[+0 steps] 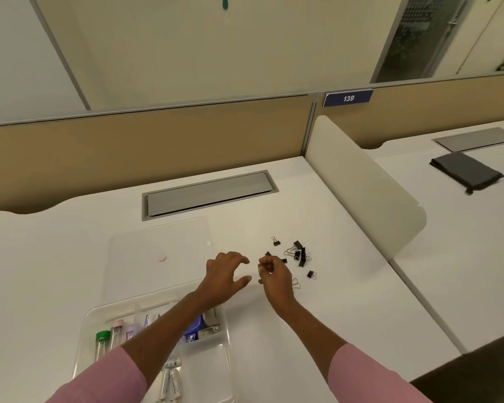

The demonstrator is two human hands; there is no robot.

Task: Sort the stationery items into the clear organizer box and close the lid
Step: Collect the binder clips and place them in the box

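The left hand (226,274) hovered with fingers spread wide; the right hand (274,276) had curled fingers, and whether they pinched anything could not be told. Black binder clips (299,254) lay scattered on the desk (332,301) just past it. The clear organizer box (213,365) sat under the left forearm, its lid (146,271) open.

- Binder clips (298,254) near the desk's (303,315) right edge: black, with silvery wire handles.
- Organizer box (216,370) at the front edge: clear; inside, a green cap (102,335) and a blue item (193,330), possibly a stapler.
- Sleeves (370,376): pink.
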